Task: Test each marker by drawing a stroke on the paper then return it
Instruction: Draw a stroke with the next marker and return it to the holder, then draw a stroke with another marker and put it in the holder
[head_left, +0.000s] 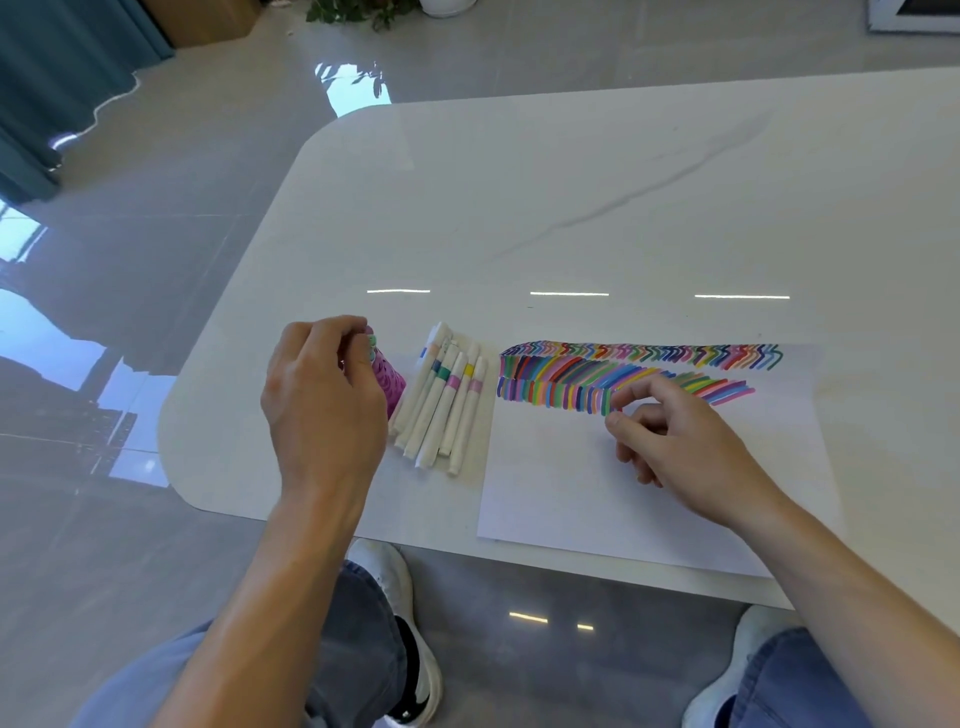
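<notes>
A white sheet of paper (561, 483) lies on the table, its top part filled with rows of coloured strokes (597, 369). Left of it, several white markers (447, 410) with coloured bands lie in a loose bundle. Further left a pink patterned marker cup (390, 382) stands tilted. My left hand (322, 400) is over the cup, fingers closed on a green-ended marker (372, 347) sticking out of it. My right hand (680, 441) rests on the paper just below the strokes, fingers loosely curled, with no marker visible in it.
The white marble table (571, 208) has a rounded left corner and a near edge just above my knees. Beyond it are a glossy grey floor, a teal curtain (57, 67) at the far left and a potted plant (358, 10) at the top.
</notes>
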